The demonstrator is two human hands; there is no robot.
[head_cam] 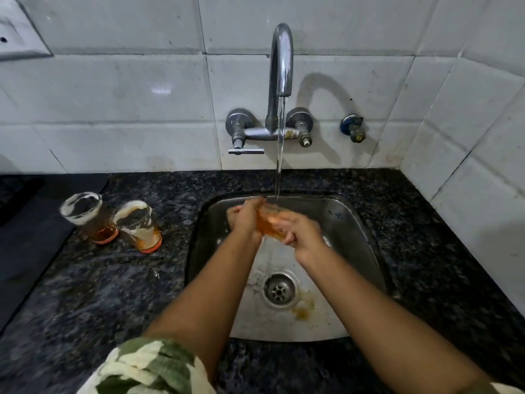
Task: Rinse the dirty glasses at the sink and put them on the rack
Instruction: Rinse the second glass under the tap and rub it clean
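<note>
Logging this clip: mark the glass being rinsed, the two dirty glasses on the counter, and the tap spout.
glass being rinsed (270, 224): head view, amber side between the hands
dirty glasses (113, 223): head view, where the pair meet
tap spout (282, 52): head view, curved neck

Three glasses: two on counter (90, 216) (139, 226), one in hands (271, 223); one tap (279, 78); one sink (355, 223).

Home kitchen: steel sink (355, 223) set in dark granite counter (113, 294), wall-mounted tap (279, 81) running at upper centre, white tiled walls (113, 95).
</note>
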